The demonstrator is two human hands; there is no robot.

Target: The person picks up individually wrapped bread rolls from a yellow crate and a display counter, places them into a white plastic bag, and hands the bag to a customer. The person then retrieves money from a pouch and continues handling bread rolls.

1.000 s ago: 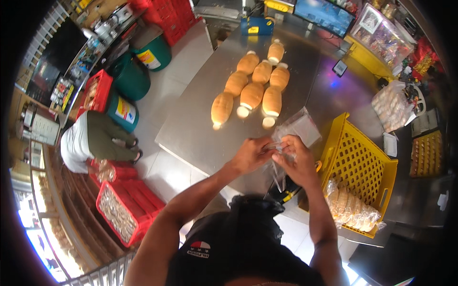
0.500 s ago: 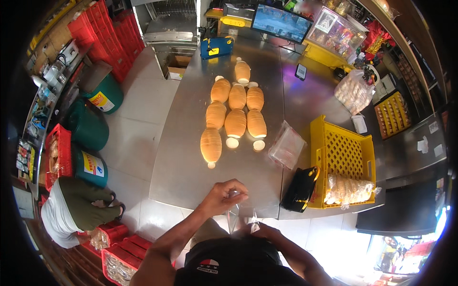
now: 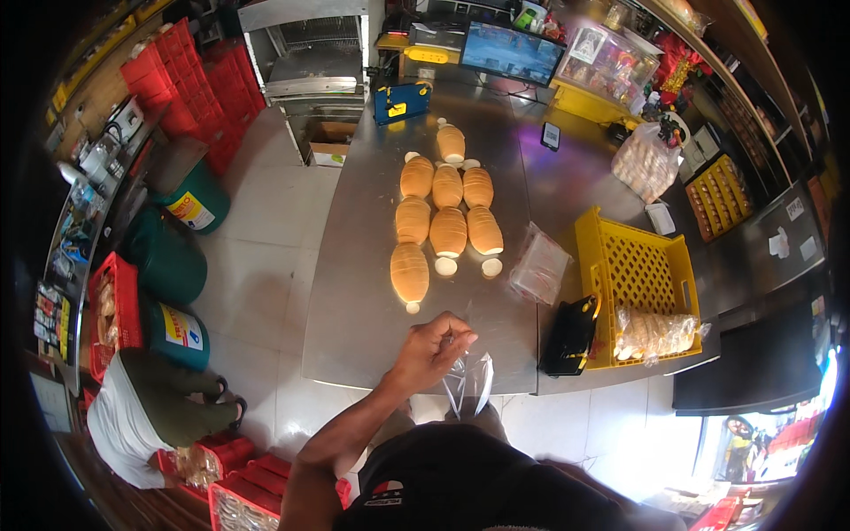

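My left hand (image 3: pixel 434 350) is raised at the near edge of the steel table (image 3: pixel 350 341), fingers pinched together. From it hangs a clear plastic bag (image 3: pixel 469 382), its lower part over the floor by my legs. My right hand is out of sight. Beyond my left hand, several sliced bread loaves (image 3: pixel 448 232) lie grouped on the tabletop; the closest loaf (image 3: pixel 409 273) sits at the group's near left. Cut end pieces (image 3: pixel 445 266) lie beside some loaves. To the right of the bread rests a flat stack of clear plastic bags (image 3: pixel 538 265).
At the right stands a yellow crate (image 3: pixel 637 265) holding bagged bread (image 3: pixel 653 334), with a black case (image 3: pixel 569 336) beside it. A blue case (image 3: pixel 402 103), a monitor (image 3: pixel 512 51) and a phone (image 3: pixel 551 135) are farther back. Another person (image 3: pixel 146 411) bends over red crates at left.
My left hand has moved slightly up and right with the plastic bag, which now hangs more open to view. My right hand has dropped out of view. The view has shifted a little.
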